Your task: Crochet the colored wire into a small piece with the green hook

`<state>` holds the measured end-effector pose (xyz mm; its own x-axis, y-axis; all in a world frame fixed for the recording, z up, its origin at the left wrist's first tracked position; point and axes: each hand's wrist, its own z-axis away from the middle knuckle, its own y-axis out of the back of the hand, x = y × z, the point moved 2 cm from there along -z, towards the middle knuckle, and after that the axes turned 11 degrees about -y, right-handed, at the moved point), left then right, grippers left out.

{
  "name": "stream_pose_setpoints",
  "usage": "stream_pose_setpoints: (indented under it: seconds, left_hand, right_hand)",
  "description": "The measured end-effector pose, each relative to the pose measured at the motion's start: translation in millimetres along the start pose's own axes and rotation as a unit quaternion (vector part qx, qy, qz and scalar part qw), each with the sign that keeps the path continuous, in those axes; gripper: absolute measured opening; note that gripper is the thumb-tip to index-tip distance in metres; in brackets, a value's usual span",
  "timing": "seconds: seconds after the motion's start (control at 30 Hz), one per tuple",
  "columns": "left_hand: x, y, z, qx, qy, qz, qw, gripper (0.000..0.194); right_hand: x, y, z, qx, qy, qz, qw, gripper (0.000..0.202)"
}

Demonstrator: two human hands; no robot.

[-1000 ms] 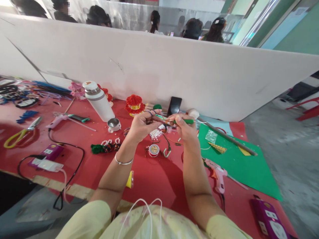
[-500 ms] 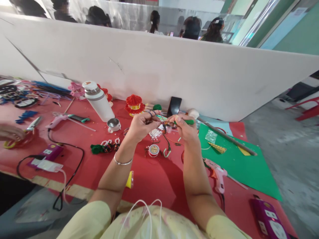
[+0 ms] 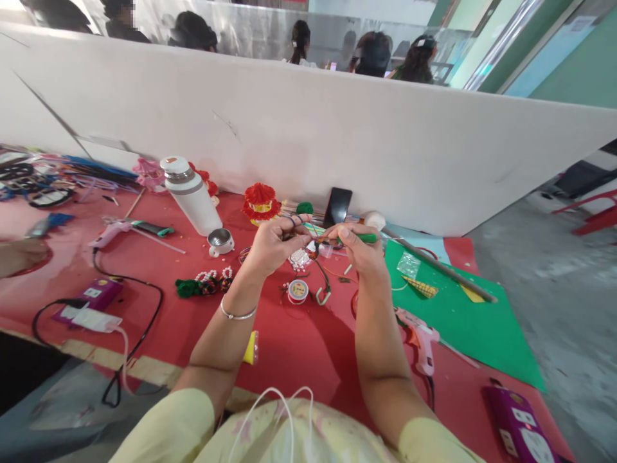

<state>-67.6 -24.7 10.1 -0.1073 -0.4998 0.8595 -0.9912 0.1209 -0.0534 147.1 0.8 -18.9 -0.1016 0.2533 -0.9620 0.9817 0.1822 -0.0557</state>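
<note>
A stitch could drop from the tip of the green-handled tool if the right hand draws it back too far or tilts it, since the dark yarn is thin and probably slides easily on the shaft. Slack at the left hand could loosen the strand that seems to pass over its forefinger. A sharp tug might also catch the loose white beads just below and scatter them across the bench. A swing of the right forearm could nudge the pink glue gun close by on the right; whether it is hot cannot be told.

The yarn lies between the two hands, raised over the far half of the bench, left of the green handle. The right fingers are wrapped around that handle, its shaft aimed left toward the yarn. The left thumb and forefinger look pinched together on the yarn's left side, though the exact hold is too small to make out. A small spool stands nearer, below the beads.
</note>
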Motion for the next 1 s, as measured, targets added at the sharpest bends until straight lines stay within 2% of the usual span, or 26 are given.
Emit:
stream_pose_setpoints:
  seconds: [0.43,0.6,0.8,0.9,1.0]
  left_hand:
    - [-3,-0.5,1,0.001,-0.012,-0.037,0.999,0.006]
    - [-3,-1.0,1,0.009,-0.006,-0.044,0.999,0.011]
    - [-7,1.1,1,0.028,0.004,-0.029,0.999,0.028]
    - [-10,2.2,1,0.037,-0.002,-0.031,0.999,0.028]
    - [-14,3.3,0,0.062,-0.011,-0.04,0.997,0.029]
  right_hand:
    - [-8,0,4,0.019,0.015,0.052,0.998,0.022]
    - [-15,-3,7,0.016,0.02,0.083,0.996,0.025]
    - [-27,-9,9,0.016,0.056,0.13,0.99,0.028]
    - [-29,-11,10,0.016,0.078,0.151,0.985,0.027]
    - [-29,-15,10,0.02,0.129,0.168,0.977,0.022]
